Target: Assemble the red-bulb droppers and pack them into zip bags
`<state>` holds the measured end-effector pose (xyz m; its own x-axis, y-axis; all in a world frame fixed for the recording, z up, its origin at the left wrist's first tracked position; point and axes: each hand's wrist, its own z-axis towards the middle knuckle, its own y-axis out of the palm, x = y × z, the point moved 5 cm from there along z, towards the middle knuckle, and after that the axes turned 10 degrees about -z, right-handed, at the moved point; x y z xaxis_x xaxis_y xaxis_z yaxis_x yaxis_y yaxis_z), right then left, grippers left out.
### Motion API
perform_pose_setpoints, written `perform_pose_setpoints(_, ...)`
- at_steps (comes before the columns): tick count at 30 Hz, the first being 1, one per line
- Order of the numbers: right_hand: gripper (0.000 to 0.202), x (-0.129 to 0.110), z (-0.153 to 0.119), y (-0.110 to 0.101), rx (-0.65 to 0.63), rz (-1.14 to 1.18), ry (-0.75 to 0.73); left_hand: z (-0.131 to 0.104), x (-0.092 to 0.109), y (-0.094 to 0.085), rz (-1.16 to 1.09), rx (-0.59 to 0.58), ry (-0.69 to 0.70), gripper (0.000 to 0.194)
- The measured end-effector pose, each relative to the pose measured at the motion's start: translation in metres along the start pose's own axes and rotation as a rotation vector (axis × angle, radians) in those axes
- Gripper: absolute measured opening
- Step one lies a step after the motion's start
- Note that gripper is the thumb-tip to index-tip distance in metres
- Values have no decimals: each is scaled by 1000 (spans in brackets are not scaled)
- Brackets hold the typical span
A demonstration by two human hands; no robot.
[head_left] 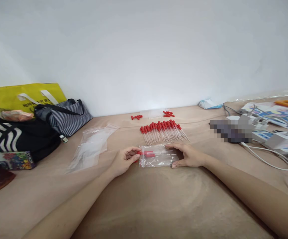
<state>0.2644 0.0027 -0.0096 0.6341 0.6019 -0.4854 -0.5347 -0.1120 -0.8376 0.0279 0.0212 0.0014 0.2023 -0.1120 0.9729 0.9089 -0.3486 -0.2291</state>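
A clear zip-lock bag [162,160] lies flat on the table in front of me, with red rubber dropper bulbs [149,154] showing through it. My left hand [125,161] is closed at the bag's left, zip end. Red rubber shows at its fingertips, partly hidden by the fingers. My right hand [188,156] grips the bag's right end, thumb at the near edge and fingers at the far edge. Just beyond the bag, several clear droppers with red bulbs [160,129] lie side by side in a row, tips pointing toward me.
Empty clear bags [90,146] lie in a stack at left. Farther back are small groups of loose red bulbs [136,117] and clear tubes [156,114]. A striped bag [66,116] and black bag [22,142] stand at left; chargers and white cables [270,157] lie at right.
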Motion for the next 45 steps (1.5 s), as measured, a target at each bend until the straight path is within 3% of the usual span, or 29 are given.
perform_pose_setpoints(5,72,1,1,0,8,8,-3,7,-4,6,24,114,35,25)
perform_pose_setpoints(10,72,-1,2,0,-9,-1,-5,6,-1,16,100,-1,44,23)
perform_pose_setpoints(16,72,-2,0,-3,26,-29,-41,-8,13,-2,432,-89,76,36)
perform_pose_setpoints(20,58,-1,0,-9,74,-87,-27,-15,18,-6,571,-206,76,17)
perform_pose_setpoints(25,51,2,1,-8,76,-140,35,-16,28,3,649,-178,151,15)
perform_pose_setpoints(30,53,4,3,-2,34,-97,48,-13,26,19,541,-95,207,12)
perform_pose_setpoints(36,53,2,2,-2,34,-48,26,-6,4,23,83,-7,86,19)
perform_pose_setpoints(40,51,2,2,-2,39,-28,26,-2,1,16,46,87,89,24)
perform_pose_setpoints(45,52,1,5,1,53,-31,49,1,-1,17,-18,93,78,21)
